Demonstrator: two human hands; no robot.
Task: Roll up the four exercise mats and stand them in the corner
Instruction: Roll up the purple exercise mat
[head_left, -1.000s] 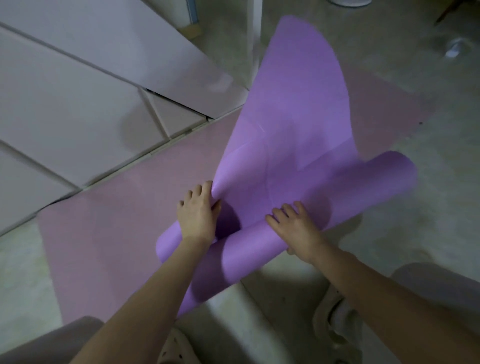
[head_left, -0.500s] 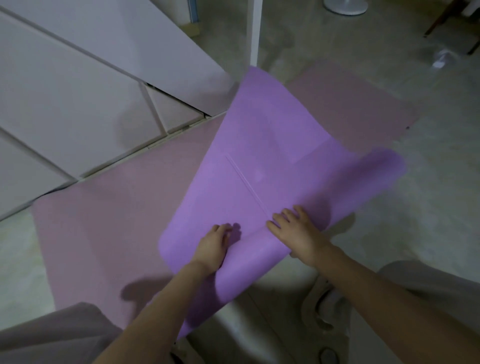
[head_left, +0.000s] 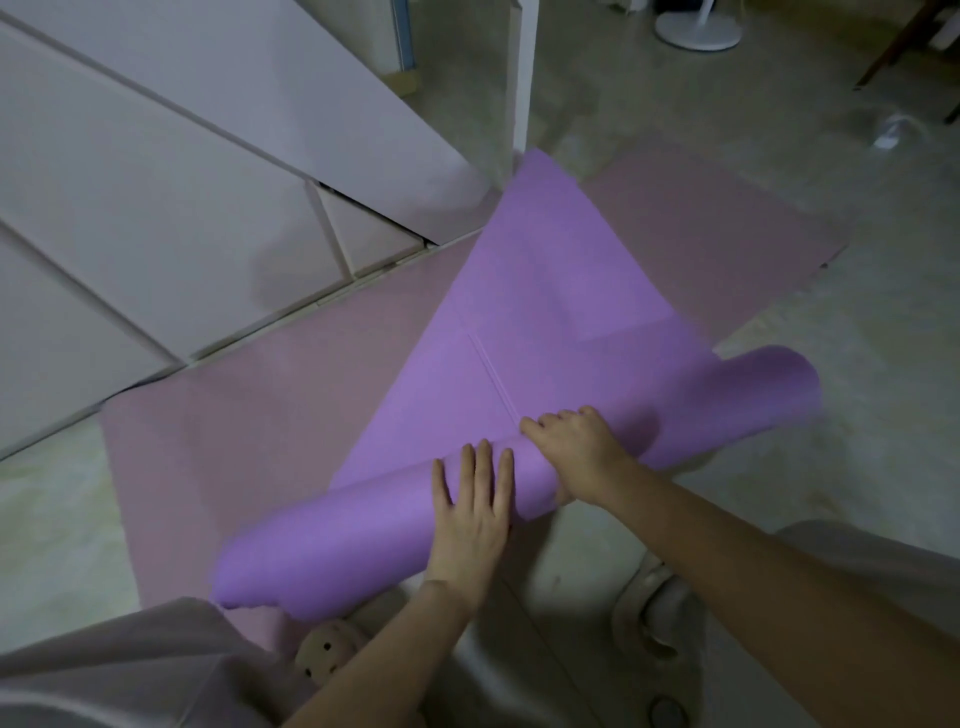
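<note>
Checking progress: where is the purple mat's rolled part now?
Head view, lower centre: the purple roll lies across the pink mat, under the left hand and right hand.

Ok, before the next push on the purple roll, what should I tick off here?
1. Left hand pressing flat on the rolled part of the purple mat: ok.
2. Right hand gripping the roll, fingers curled over it: ok.
3. Roll tight: not ok, it looks like a wide, loose tube.
4. Roll ends even: cannot tell, both are blurred.
5. Unrolled part smooth: not ok, a crease line runs across it.
6. Pink mat lying flat beneath: ok.
</note>
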